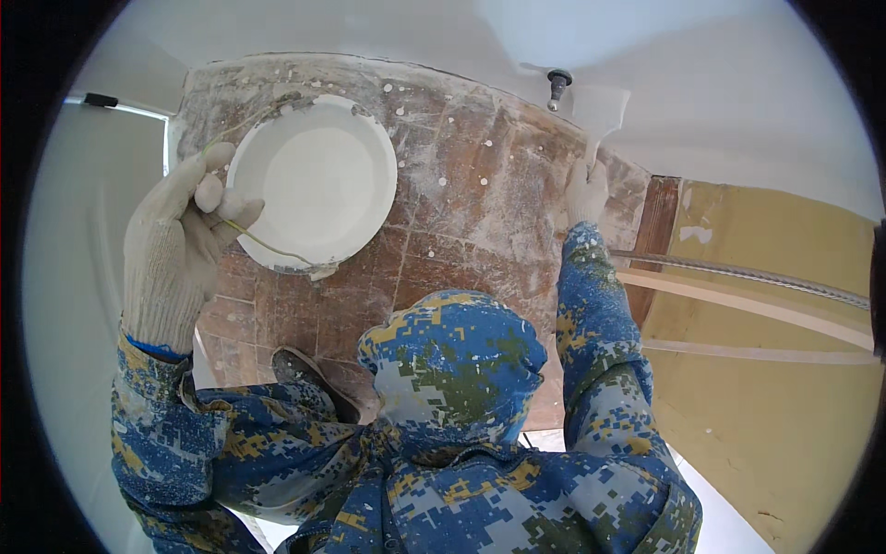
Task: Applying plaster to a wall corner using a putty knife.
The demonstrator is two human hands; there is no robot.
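My left hand (180, 245), in a whitish knitted glove, is closed around the thin wire handle (274, 249) of a round white bucket. The bucket (390, 175) stands on the floor to the left, its rim smeared, with smooth white putty or paint (314, 185) inside. On the far right, my right hand (587, 194), gloved too, grips a putty knife (603, 109). Its wide pale blade lies at the white wall, and I cannot tell whether it touches. My right arm is stretched forward; the knife's handle is mostly hidden in the glove.
A dark pipe fitting (558, 83) juts from the white wall (720, 120) just left of the blade. Brown, white-spattered flooring (461, 203) lies below. To the right are a mustard-coloured panel (766, 406), a ribbed metal rod (738, 270) and pale strips (757, 309). My dark shoe (309, 374) is below the bucket.
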